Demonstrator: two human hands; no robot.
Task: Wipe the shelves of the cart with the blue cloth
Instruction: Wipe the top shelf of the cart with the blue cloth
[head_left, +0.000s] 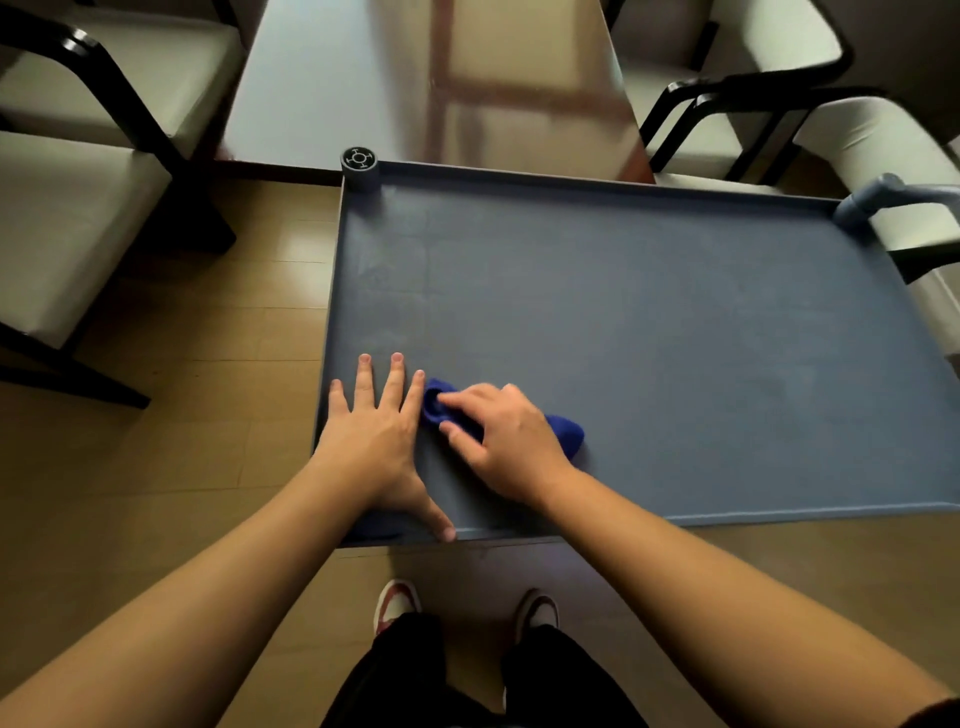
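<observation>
The blue cloth (563, 428) is held bunched on the top shelf (649, 322) of the cart, near its front left corner, under the curled fingers of the right hand (506, 439). The left hand (376, 434) is laid flat beside it, fingers spread wide, holding nothing. Wiping of this shelf seems in hand; next, a sweep across the bare surface is called for.
</observation>
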